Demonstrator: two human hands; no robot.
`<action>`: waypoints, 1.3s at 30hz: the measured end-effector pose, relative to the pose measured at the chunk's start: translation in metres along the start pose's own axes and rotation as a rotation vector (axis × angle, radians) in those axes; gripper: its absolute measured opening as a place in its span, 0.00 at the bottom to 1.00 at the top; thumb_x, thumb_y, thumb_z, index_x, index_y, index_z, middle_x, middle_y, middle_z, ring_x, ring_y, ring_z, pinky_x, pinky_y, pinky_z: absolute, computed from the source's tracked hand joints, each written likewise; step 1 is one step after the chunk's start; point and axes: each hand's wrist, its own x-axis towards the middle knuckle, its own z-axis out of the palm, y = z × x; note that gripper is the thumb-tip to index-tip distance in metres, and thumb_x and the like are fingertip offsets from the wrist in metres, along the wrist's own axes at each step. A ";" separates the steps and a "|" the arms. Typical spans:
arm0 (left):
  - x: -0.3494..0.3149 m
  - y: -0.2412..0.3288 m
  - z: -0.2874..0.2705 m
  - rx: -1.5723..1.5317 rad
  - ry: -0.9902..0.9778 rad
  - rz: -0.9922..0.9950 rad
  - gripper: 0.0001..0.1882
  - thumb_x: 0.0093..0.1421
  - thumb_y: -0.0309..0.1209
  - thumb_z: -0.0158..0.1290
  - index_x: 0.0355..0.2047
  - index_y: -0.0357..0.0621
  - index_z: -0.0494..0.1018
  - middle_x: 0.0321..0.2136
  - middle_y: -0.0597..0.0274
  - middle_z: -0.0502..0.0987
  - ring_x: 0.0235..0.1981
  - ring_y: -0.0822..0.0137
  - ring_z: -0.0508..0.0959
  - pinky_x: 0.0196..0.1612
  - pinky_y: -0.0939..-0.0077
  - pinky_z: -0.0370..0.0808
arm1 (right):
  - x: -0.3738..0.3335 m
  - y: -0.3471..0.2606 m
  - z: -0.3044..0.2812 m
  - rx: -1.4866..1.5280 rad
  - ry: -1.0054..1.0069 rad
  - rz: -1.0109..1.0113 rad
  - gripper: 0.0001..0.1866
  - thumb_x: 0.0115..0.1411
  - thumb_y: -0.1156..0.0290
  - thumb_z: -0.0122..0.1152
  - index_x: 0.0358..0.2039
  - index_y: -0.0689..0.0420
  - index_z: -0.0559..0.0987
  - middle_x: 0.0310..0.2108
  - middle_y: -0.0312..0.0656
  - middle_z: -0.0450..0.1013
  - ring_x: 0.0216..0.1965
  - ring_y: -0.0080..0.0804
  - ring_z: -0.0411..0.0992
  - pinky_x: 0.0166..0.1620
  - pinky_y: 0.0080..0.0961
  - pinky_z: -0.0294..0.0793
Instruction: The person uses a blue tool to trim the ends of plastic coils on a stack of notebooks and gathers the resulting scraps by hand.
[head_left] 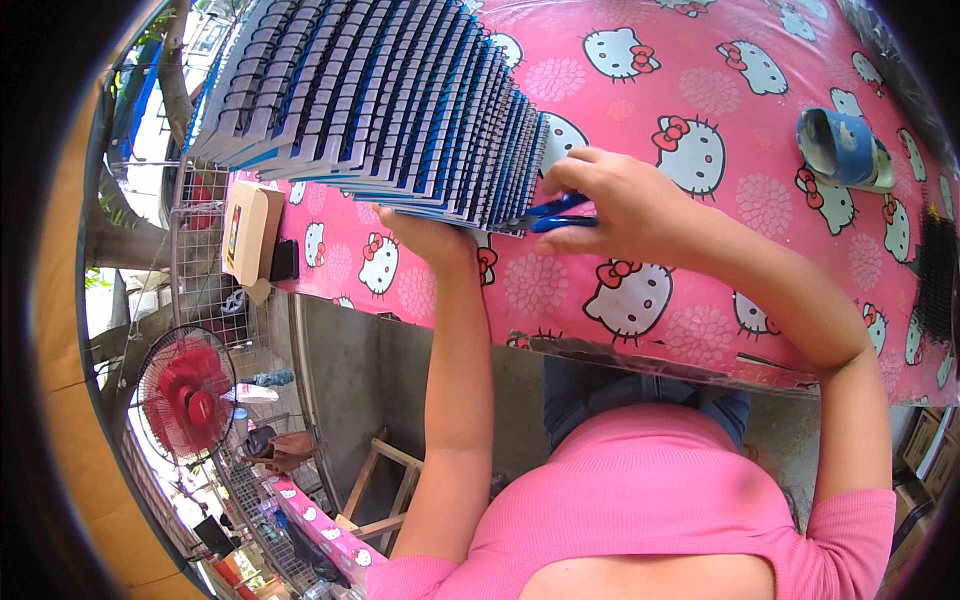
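A long row of spiral notebooks [360,110] with dark coil bindings and blue-and-white edges fans across the far left of the table. My left hand [432,238] grips the notebooks at their near lower edge, most of its fingers hidden beneath them. At the row's right end, my right hand [610,205] is closed around blue-handled pliers [562,213]. Their tip meets the coil end of the nearest notebook; the jaws are too small to make out clearly.
A pink, patterned plastic cover lies over the table [540,285]. To the right are a blue cylindrical object [845,148] and a heap of black coils [937,275]. A tan box [252,230] stands at the left edge. Beyond it are a wire grille and a red fan [190,395].
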 end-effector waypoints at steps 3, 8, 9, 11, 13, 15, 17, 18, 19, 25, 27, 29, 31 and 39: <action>0.001 0.003 0.005 -0.038 0.036 0.010 0.20 0.64 0.34 0.42 0.47 0.25 0.65 0.44 0.51 0.72 0.44 0.64 0.75 0.45 0.69 0.76 | -0.010 0.002 0.005 -0.291 0.187 -0.207 0.25 0.48 0.56 0.68 0.40 0.57 0.72 0.38 0.42 0.68 0.44 0.38 0.68 0.47 0.34 0.64; 0.000 0.002 0.004 -0.078 -0.014 0.003 0.21 0.64 0.34 0.43 0.48 0.25 0.65 0.45 0.51 0.71 0.45 0.64 0.74 0.45 0.69 0.75 | 0.003 0.000 0.004 -0.059 0.079 -0.107 0.20 0.49 0.57 0.70 0.31 0.60 0.77 0.29 0.44 0.72 0.33 0.36 0.72 0.37 0.33 0.71; 0.000 -0.001 -0.001 0.051 -0.006 0.066 0.21 0.64 0.34 0.43 0.48 0.25 0.65 0.45 0.51 0.71 0.44 0.64 0.74 0.45 0.69 0.75 | 0.007 -0.001 -0.001 0.109 -0.039 -0.005 0.18 0.49 0.58 0.71 0.29 0.60 0.78 0.27 0.43 0.73 0.30 0.34 0.73 0.34 0.32 0.72; -0.001 -0.003 -0.001 0.147 -0.005 0.106 0.20 0.64 0.33 0.43 0.48 0.26 0.65 0.45 0.51 0.71 0.44 0.64 0.74 0.45 0.68 0.74 | 0.019 -0.007 -0.017 0.375 -0.254 0.334 0.20 0.50 0.57 0.71 0.25 0.63 0.77 0.21 0.42 0.72 0.24 0.31 0.72 0.28 0.29 0.71; -0.002 0.000 0.002 0.048 0.005 0.040 0.19 0.64 0.33 0.43 0.47 0.26 0.65 0.45 0.51 0.71 0.44 0.65 0.74 0.46 0.69 0.72 | 0.021 -0.008 -0.018 0.524 -0.327 0.533 0.23 0.51 0.55 0.70 0.23 0.65 0.77 0.17 0.40 0.72 0.19 0.25 0.72 0.23 0.28 0.70; -0.002 0.003 0.006 -0.041 0.018 -0.016 0.19 0.64 0.32 0.43 0.47 0.26 0.65 0.45 0.51 0.71 0.44 0.65 0.73 0.47 0.69 0.72 | 0.014 -0.003 -0.009 0.327 -0.184 0.299 0.22 0.50 0.55 0.71 0.25 0.64 0.77 0.18 0.41 0.72 0.22 0.27 0.72 0.24 0.29 0.71; -0.002 0.007 0.007 -0.076 0.022 -0.034 0.19 0.64 0.32 0.43 0.47 0.26 0.65 0.45 0.51 0.71 0.44 0.65 0.73 0.47 0.69 0.72 | 0.002 -0.002 0.000 0.015 -0.008 0.025 0.21 0.48 0.56 0.72 0.33 0.60 0.78 0.29 0.43 0.72 0.31 0.34 0.73 0.36 0.33 0.72; -0.002 0.004 0.003 -0.045 0.014 -0.004 0.19 0.64 0.32 0.43 0.48 0.26 0.65 0.45 0.51 0.71 0.44 0.65 0.74 0.47 0.69 0.72 | -0.004 0.000 0.002 -0.099 0.070 -0.065 0.22 0.47 0.57 0.72 0.36 0.59 0.77 0.32 0.44 0.71 0.34 0.36 0.72 0.39 0.34 0.70; 0.000 0.002 0.002 -0.013 0.005 0.026 0.19 0.64 0.32 0.43 0.48 0.26 0.65 0.45 0.51 0.71 0.43 0.65 0.74 0.46 0.69 0.73 | -0.008 0.001 0.003 -0.213 0.150 -0.155 0.23 0.46 0.57 0.72 0.38 0.58 0.76 0.35 0.44 0.70 0.37 0.38 0.71 0.43 0.35 0.68; -0.004 0.008 0.011 -0.211 0.017 -0.098 0.19 0.64 0.32 0.43 0.47 0.26 0.66 0.44 0.52 0.71 0.43 0.65 0.74 0.46 0.70 0.72 | -0.004 0.004 0.014 -0.328 0.226 -0.241 0.21 0.47 0.59 0.70 0.36 0.58 0.75 0.35 0.43 0.70 0.38 0.39 0.71 0.43 0.35 0.68; 0.000 -0.001 -0.003 0.061 -0.009 0.054 0.19 0.64 0.33 0.43 0.47 0.26 0.66 0.44 0.52 0.71 0.43 0.65 0.74 0.46 0.70 0.72 | 0.000 -0.004 0.006 -0.073 0.056 -0.052 0.21 0.47 0.59 0.71 0.35 0.61 0.78 0.30 0.43 0.71 0.30 0.35 0.71 0.34 0.29 0.70; 0.000 -0.003 -0.001 0.034 0.018 0.055 0.19 0.64 0.33 0.43 0.47 0.26 0.65 0.43 0.52 0.72 0.42 0.65 0.74 0.45 0.70 0.73 | 0.014 0.000 -0.010 0.133 -0.147 0.129 0.20 0.48 0.57 0.70 0.28 0.63 0.78 0.22 0.42 0.71 0.22 0.29 0.70 0.26 0.26 0.68; 0.000 0.000 0.004 0.007 0.025 0.035 0.19 0.65 0.33 0.43 0.47 0.27 0.65 0.43 0.52 0.72 0.41 0.65 0.75 0.45 0.70 0.73 | 0.023 0.003 -0.015 0.449 -0.258 0.398 0.24 0.49 0.52 0.70 0.19 0.65 0.78 0.12 0.41 0.70 0.15 0.21 0.67 0.20 0.22 0.66; -0.001 0.001 0.003 -0.119 0.044 -0.042 0.20 0.65 0.35 0.42 0.49 0.29 0.64 0.44 0.53 0.72 0.42 0.66 0.75 0.45 0.71 0.74 | -0.009 0.003 -0.001 -0.272 0.082 -0.186 0.23 0.47 0.57 0.70 0.38 0.56 0.74 0.38 0.43 0.68 0.44 0.41 0.68 0.49 0.37 0.63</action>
